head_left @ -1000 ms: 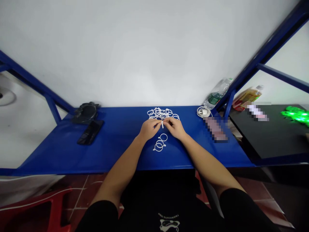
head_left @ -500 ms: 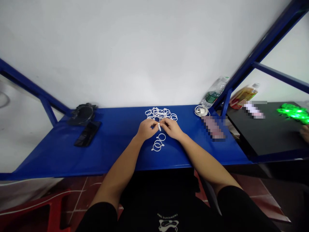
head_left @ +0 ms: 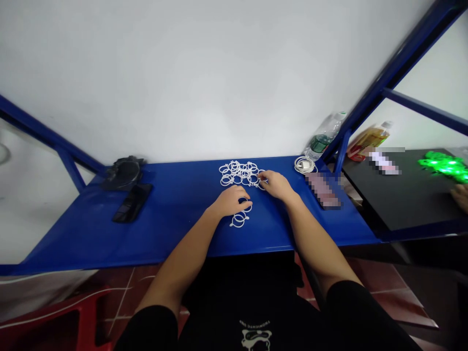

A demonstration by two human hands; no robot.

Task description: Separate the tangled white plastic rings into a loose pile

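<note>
Several white curtain rings with small tabs [head_left: 237,168] lie in an overlapping pile near the back of the blue table. My right hand [head_left: 276,184] is at the pile's right edge, its thumb and fingers curved apart around the rings there; its fingertips partly hide them. Nearer to me, my left hand [head_left: 232,201] hovers low over a short row of rings, thumb and forefinger apart, with a ring showing between them. Just below that hand, overlapping white rings [head_left: 239,222] lie flat on the table.
On the blue table [head_left: 175,214], a black phone [head_left: 132,202] and a black bag-like item [head_left: 126,171] lie left. At right are a coiled white cable [head_left: 305,165], a bottle [head_left: 323,139] and a blurred-out flat object [head_left: 323,190]. Another person's hand [head_left: 459,195] shows far right.
My hands were together, holding a small white piece; now they are apart. The right hand has moved to the pile's right side, and the left has come down over the front row.
</note>
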